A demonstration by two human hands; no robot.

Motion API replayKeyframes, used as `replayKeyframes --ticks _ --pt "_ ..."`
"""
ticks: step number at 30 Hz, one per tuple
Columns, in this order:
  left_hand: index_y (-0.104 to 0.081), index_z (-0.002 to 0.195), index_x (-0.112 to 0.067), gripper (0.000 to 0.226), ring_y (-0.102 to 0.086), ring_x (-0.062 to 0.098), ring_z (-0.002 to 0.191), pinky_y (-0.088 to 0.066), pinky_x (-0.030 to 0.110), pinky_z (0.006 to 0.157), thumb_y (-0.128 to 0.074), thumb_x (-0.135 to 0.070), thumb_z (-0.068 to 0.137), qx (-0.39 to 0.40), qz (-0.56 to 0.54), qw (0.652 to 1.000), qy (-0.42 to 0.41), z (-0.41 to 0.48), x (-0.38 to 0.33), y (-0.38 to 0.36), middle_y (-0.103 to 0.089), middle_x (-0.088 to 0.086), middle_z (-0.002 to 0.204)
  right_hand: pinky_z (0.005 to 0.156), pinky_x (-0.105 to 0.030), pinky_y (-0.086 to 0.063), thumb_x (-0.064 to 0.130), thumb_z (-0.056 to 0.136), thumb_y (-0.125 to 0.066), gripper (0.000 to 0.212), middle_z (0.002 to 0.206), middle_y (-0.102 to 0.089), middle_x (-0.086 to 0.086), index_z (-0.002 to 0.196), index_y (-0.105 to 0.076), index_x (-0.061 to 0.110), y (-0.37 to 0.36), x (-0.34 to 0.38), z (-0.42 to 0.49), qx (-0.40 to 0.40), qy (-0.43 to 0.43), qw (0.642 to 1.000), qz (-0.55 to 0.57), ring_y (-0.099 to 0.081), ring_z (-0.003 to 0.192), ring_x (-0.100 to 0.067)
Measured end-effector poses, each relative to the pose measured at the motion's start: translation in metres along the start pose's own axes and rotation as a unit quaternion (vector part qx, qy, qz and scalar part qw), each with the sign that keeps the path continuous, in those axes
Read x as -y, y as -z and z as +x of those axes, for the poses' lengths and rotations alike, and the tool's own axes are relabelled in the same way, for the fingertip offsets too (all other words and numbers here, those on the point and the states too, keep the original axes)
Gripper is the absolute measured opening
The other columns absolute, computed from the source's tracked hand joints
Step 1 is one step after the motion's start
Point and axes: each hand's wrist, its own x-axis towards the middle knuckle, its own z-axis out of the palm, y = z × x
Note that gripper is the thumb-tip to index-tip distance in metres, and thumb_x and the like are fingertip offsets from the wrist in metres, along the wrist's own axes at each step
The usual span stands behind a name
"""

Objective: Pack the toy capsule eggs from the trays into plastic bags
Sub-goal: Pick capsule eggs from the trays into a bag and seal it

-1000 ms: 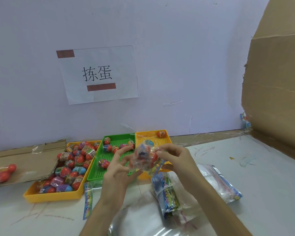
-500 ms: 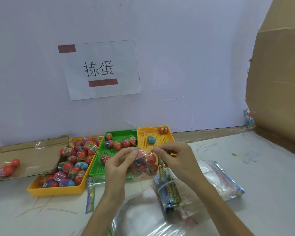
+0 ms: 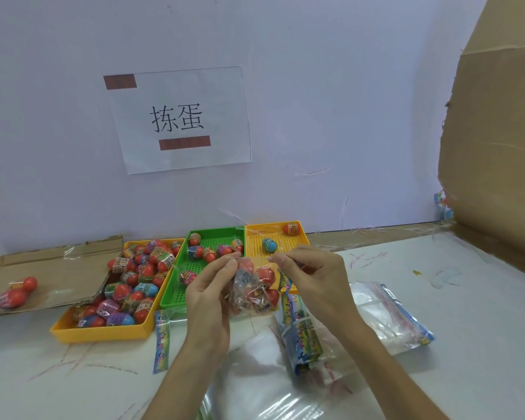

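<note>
At the centre of the frame, just in front of the green tray [image 3: 215,231], a clear plastic bag [image 3: 249,301] holding several capsule eggs [image 3: 265,274] hangs between both hands. The left hand [image 3: 208,298] pinches one end of the bag's top edge between thumb and forefinger. The right hand [image 3: 312,280] pinches the opposite end. This looks like the closing step. To seal it well, the mouth should be pulled taut and level, with the eggs settled low so none sits in the strip, and the pinch then run along the whole edge. Many eggs remain in the big yellow tray [image 3: 103,334] at lower left, a few in the green, and two in the small yellow tray [image 3: 275,226] behind the hands.
</note>
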Motion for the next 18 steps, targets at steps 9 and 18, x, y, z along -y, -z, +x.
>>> replayKeyframes --ticks 9,18 --pt "-0.082 0.088 -0.027 0.018 -0.072 0.011 0.087 -0.058 0.020 0.060 -0.070 -0.021 0.077 0.040 -0.009 0.999 0.003 -0.004 -0.001 -0.002 -0.078 0.003 0.106 0.056 -0.025 -0.045 0.047 0.090 -0.061 0.026 0.067 -0.068 0.004 0.077 -0.077 0.031 -0.004 0.000 0.001 0.007 -0.068 0.997 0.020 -0.056 0.061 -0.016" --pt "-0.071 0.122 -0.015 0.040 -0.073 0.029 0.101 -0.062 0.035 0.075 -0.072 -0.022 0.082 0.102 0.066 0.992 0.025 -0.001 -0.001 0.003 -0.075 0.011 0.111 0.070 -0.038 -0.056 0.011 0.089 -0.076 0.016 0.084 -0.075 0.000 0.084 -0.079 0.026 0.010 -0.005 0.005 0.025 -0.081 0.994 0.067 -0.069 0.079 -0.025"
